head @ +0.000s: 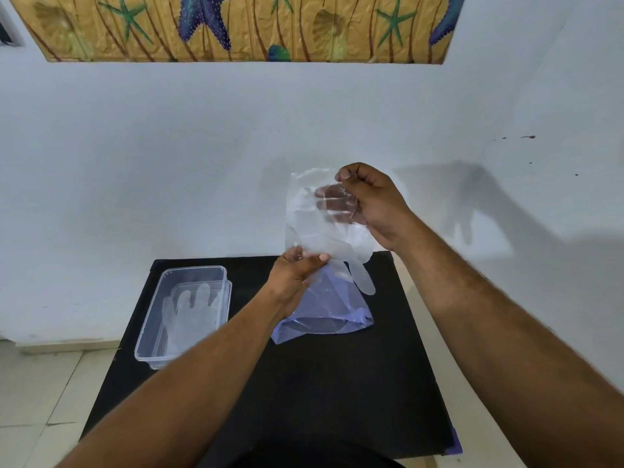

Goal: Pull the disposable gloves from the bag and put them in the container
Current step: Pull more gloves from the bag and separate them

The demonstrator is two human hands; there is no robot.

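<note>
Fingers of the right hand (pixel 368 201) pinch a clear glove (pixel 324 228) up high; the left hand (pixel 297 275) pinches the bag (pixel 324 309). At nine o'clock, the container (pixel 152 336) holds gloves (pixel 189 312).

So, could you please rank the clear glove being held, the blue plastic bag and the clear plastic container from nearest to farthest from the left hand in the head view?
1. Clear glove: pinched in the left hand.
2. Blue plastic bag: just right, below.
3. Clear plastic container: farther left on the table.
</note>
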